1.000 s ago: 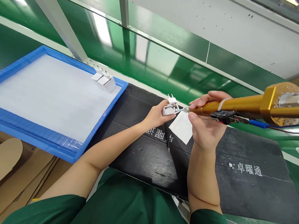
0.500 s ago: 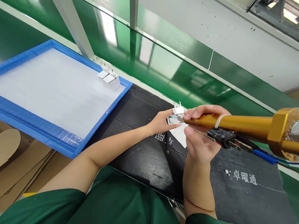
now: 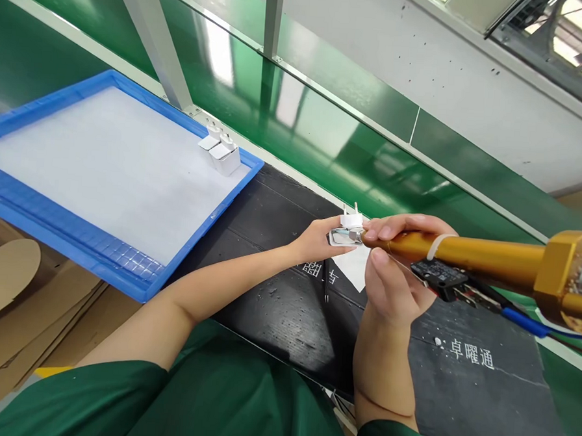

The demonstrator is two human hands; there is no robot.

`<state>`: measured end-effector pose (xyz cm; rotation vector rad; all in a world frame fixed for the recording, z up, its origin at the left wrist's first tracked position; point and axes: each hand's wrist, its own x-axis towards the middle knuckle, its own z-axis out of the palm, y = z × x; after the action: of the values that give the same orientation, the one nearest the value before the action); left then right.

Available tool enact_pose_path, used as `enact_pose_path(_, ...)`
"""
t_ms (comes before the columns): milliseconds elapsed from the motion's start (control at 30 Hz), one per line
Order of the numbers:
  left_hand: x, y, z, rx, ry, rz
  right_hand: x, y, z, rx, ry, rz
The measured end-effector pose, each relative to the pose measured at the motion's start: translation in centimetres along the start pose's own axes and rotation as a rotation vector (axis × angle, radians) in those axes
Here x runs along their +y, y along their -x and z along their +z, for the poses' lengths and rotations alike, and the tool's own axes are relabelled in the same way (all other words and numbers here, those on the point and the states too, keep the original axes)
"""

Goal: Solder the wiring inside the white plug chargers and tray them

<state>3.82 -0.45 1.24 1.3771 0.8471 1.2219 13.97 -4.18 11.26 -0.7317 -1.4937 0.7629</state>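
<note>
My left hand is closed around a white two-pin plug adapter, its pins pointing up and away. One side of the adapter's housing looks open, with its inside partly visible. My right hand grips a gold-coloured glue gun near its front end. The metal nozzle of the gun sits at the open side of the adapter; whether it touches cannot be made out. A black switch with wires is strapped to the gun. Beneath my hands lie black tweezers and a white sheet.
A blue tray lined with white stands on the left, with a few white plug adapters in its far right corner. A black mat covers the bench. White blobs lie on it at right. A grey post rises behind the tray.
The view has shifted slightly, so the scene sits a little differently in the picture. Both hands keep their hold, with the nozzle still at the adapter.
</note>
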Motion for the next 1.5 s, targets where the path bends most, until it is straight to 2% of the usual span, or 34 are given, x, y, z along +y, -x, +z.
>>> enact_pose_path(100, 0.0, 0.0, 0.0, 0.001, -0.014, -0.023, 0.3, -0.1, 0.2, 0.054, 0.018, -0.07)
enact_pose_path(233, 0.0, 0.0, 0.1, -0.005, -0.014, -0.001, 0.7, -0.1, 0.2, 0.029, 0.066, -0.098)
enact_pose_path(367, 0.2, -0.2, -0.2, 0.023, -0.106, -0.033, 1.1, -0.4, 0.0, 0.001, -0.011, -0.14)
enact_pose_path(500, 0.4, -1.1, -1.6, 0.145, -0.265, -0.192, 1.8, -1.2, -0.6, 0.007, -0.058, -0.141)
enact_pose_path(600, 0.6, -1.7, -3.0, 0.18, -0.299, -0.222, 2.5, -1.9, -1.1, 0.039, -0.033, -0.128)
enact_pose_path(733, 0.9, -1.9, -3.8, 0.06, -0.13, -0.173, 3.3, -2.7, -2.1, 0.088, -0.029, -0.129)
enact_pose_path(833, 1.0, -1.6, -3.6, -0.021, 0.091, -0.19, 3.9, -3.1, -3.0, 0.075, -0.066, -0.13)
enact_pose_path(933, 1.4, -1.3, -3.2, -0.057, 0.207, -0.222, 4.4, -3.3, -3.9, 0.07, -0.046, -0.136)
enact_pose_path(1100, 2.0, -1.1, -3.1, -0.109, 0.266, -0.246, 4.9, -3.5, -4.9, 0.061, 0.006, -0.15)
enact_pose_path(1333, 1.9, -1.1, -3.2, -0.094, 0.293, -0.245, 5.3, -3.4, -5.4, 0.047, 0.046, -0.142)
enact_pose_path(1500, 2.0, -1.1, -3.1, -0.114, 0.323, -0.221, 5.0, -3.3, -6.8, -0.022, 0.217, -0.11)
